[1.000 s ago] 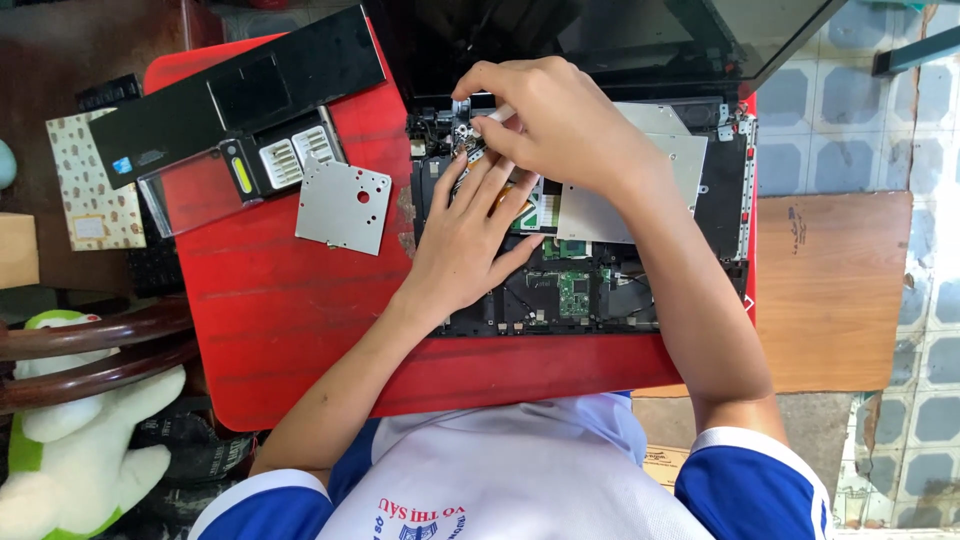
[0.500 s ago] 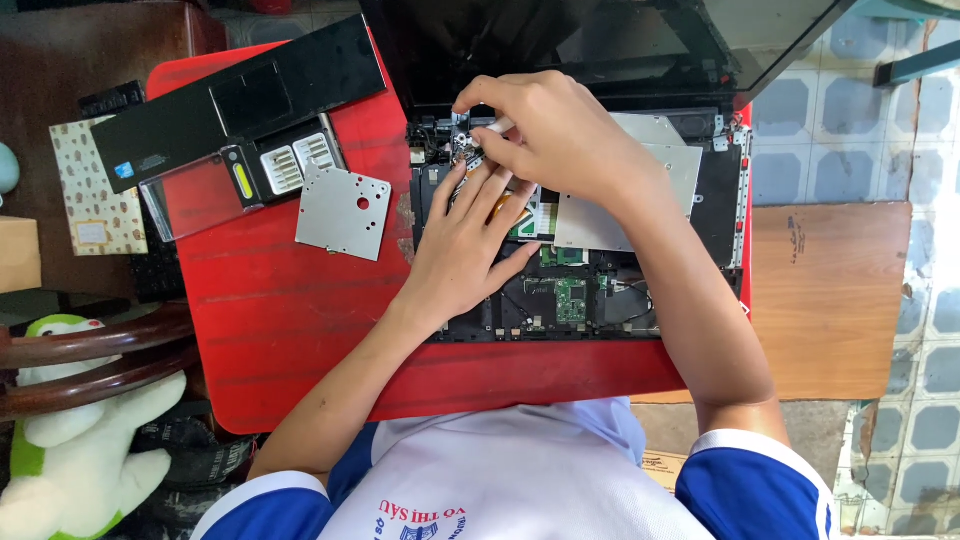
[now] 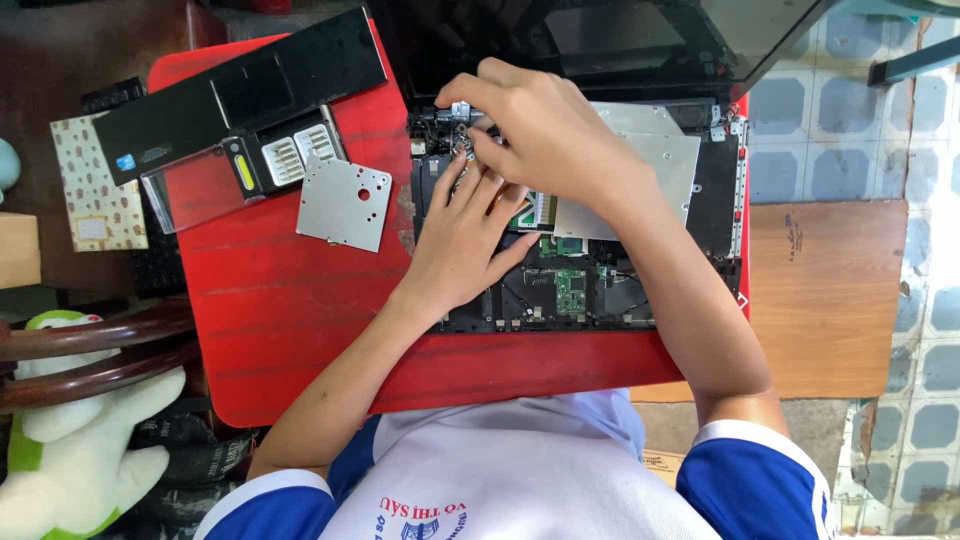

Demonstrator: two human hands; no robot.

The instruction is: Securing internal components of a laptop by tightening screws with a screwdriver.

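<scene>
**Working at the far-left corner of the opened laptop**

The opened laptop [image 3: 600, 270] lies on the red surface [image 3: 290, 330], screen at the far side. Our left hand [image 3: 465, 250] rests flat on the board, fingers spread and holding nothing. Our right hand [image 3: 545, 135] pinches at a small metal part [image 3: 462, 112] at the far-left corner; the fingers look closed on it, though they hide the contact. We keep the left hand steady and work gently. The removed metal plate [image 3: 345, 205] lies to the left.

shirt: white | sleeves: short, blue | arms: bare
</scene>
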